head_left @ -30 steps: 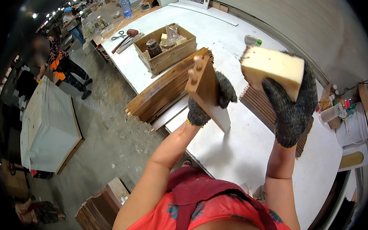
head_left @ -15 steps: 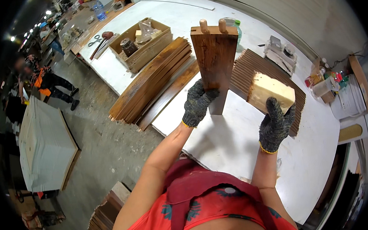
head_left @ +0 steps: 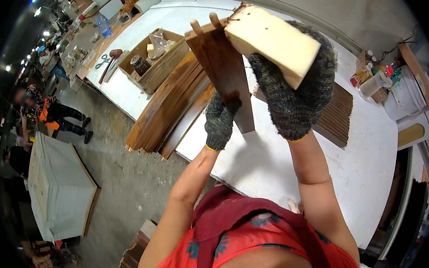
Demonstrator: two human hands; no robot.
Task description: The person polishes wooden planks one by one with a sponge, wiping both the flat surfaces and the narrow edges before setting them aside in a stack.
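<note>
My left hand, in a dark knit glove, grips the lower edge of a dark brown stained wooden board that stands upright over the white table. Two pale dowel pegs stick out of the board's top end. My right hand, also gloved, holds a thick yellowish sponge block pressed against the board's upper right corner. Both forearms rise from the lower edge of the head view.
A stack of stained boards lies at the table's left edge. Behind it stands a cardboard box with a jar and bags. Dark ribbed panels lie right. Bottles and a white bucket sit far right. People stand by a pale panel stack.
The board stays upright in my left hand. My right hand has lifted the sponge block from beside the board's lower right up to its top corner.
</note>
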